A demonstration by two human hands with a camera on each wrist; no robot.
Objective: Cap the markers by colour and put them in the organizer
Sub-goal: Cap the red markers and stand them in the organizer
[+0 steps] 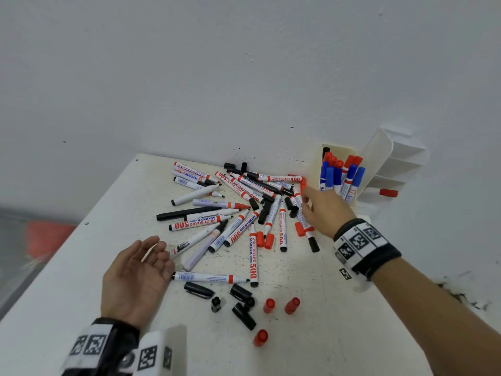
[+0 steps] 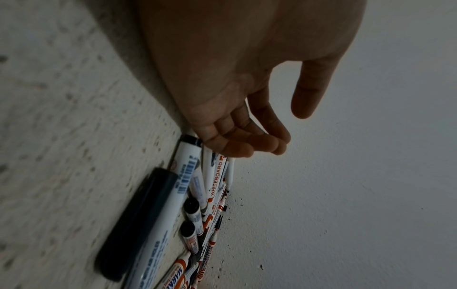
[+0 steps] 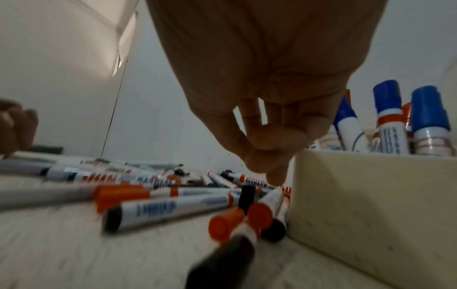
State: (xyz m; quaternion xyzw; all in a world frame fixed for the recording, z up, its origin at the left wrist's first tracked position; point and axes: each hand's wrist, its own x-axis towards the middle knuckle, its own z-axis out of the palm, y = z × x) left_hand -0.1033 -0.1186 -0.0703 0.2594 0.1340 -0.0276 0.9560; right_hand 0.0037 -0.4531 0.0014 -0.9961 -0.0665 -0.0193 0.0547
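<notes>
A pile of uncapped red and black whiteboard markers (image 1: pixel 238 213) lies mid-table. The cream organizer (image 1: pixel 317 169) (image 3: pixel 358 195) stands at the back right and holds several blue-capped and red-capped markers (image 1: pixel 337 175). My right hand (image 1: pixel 311 204) (image 3: pixel 267 166) reaches down beside the organizer. Its bent fingertips touch a red-banded marker (image 1: pixel 299 210) that still lies in the pile. My left hand (image 1: pixel 141 267) (image 2: pixel 247 148) rests palm up on the table at the pile's near-left edge, fingers relaxed and holding nothing. A red-banded marker (image 1: pixel 208 277) lies just right of it.
Loose black caps (image 1: pixel 241 293) and red caps (image 1: pixel 292 305) are scattered on the near side of the table (image 1: pixel 67 294). A white tiered holder (image 1: pixel 393 164) leans on the wall behind the organizer, with a red cap (image 1: pixel 388 192) in it. The wall borders the back.
</notes>
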